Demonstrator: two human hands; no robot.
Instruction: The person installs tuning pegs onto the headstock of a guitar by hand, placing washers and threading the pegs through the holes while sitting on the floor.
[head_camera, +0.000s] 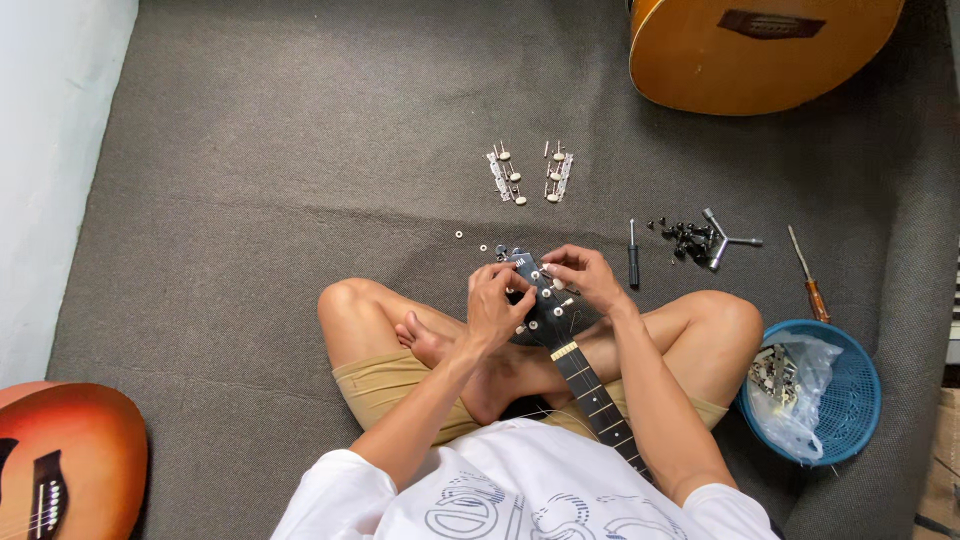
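I see bright, even daylight; the grey woven carpet (300, 150) shows only soft shadows, sharp focus, slight bending at the edges.

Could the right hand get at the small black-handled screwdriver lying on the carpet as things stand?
Probably yes: the screwdriver lies on bare carpet just beside the right hand, with nothing between them, though that hand is now busy on the guitar headstock.

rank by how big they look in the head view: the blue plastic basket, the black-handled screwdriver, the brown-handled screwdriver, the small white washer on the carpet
1. Blue plastic basket, by far the largest.
2. Brown-handled screwdriver.
3. Black-handled screwdriver, a bit shorter, though it looks close.
4. Small white washer, tiniest.
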